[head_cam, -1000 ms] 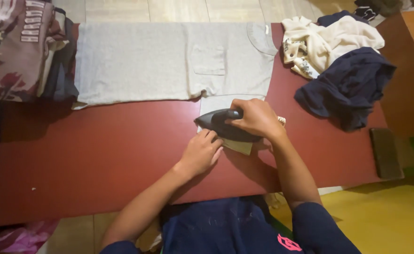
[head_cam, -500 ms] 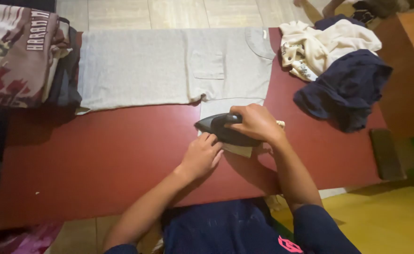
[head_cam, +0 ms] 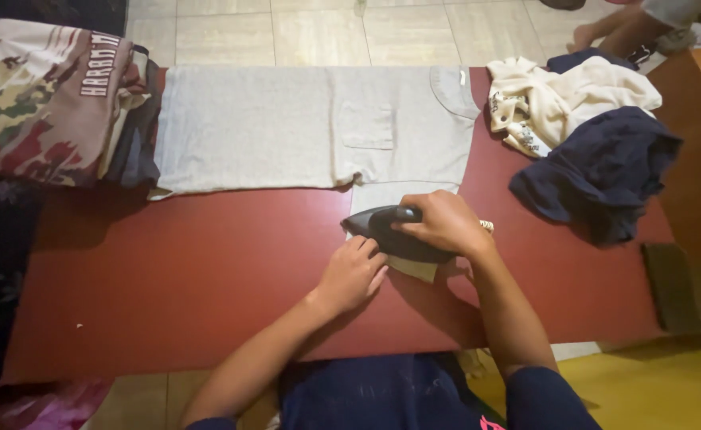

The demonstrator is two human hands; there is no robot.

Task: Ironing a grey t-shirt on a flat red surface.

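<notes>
Since the left hand (head_cam: 353, 275) lies flat with fingers (head_cam: 364, 253) together, pressing the sleeve (head_cam: 382, 195) right at the iron (head_cam: 390, 232), the main risk is a burn: those fingertips touch or nearly touch the soleplate edge, and any slide of the iron toward the person would run into them.

Right hand (head_cam: 443, 223) is wrapped over the iron's handle, fingers curled and clamped on it. Iron sits sole-down on the sleeve of the grey shirt (head_cam: 287, 127), nose pointing to the left. Sleeve hangs off the shirt body toward the person; the rest of the shirt is spread flat across the far side of the red table (head_cam: 175, 279).

Other failure modes, as I judge them:
- Dwell too long in one spot: scorch or shine on thin knit fabric, maybe a mark on the table, since I see no pad under the cloth.
- Sleeve edge under the heel of the iron looks folded; pressing it sets a crease in.
- Cord isn't clearly visible; only a pale bit shows just beside the right wrist. If it trails off the edge, a snag could yank the iron.
- Cream garment (head_cam: 557, 103) and navy garment (head_cam: 605, 167) are piled near the right elbow; a wide swing could drag them or touch hot metal to them.
- Folded stack (head_cam: 48, 103) at the left is well apart, low risk.
</notes>
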